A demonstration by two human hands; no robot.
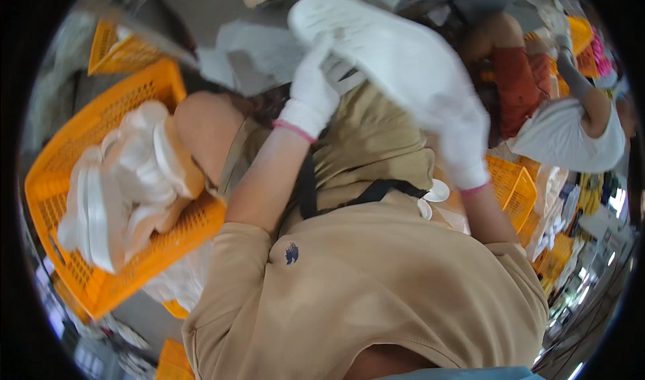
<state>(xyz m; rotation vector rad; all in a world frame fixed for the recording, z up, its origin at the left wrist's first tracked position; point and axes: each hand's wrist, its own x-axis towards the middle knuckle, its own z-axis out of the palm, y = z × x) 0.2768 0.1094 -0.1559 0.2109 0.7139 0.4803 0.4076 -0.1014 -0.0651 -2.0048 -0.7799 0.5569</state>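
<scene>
Shoe (376,44) betw. both hands' fingers (316,64)

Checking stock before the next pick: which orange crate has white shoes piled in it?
The big orange crate at the person's left, heaped with white shoes. The smaller crate behind it and the right one show none.

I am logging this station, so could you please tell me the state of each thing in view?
White shoe: lifted, sole up, blurred.
Left hand: gloved, gripping the shoe.
Right hand: gloved, gripping the shoe.
Orange crate: tilted, holding white shoes.
</scene>
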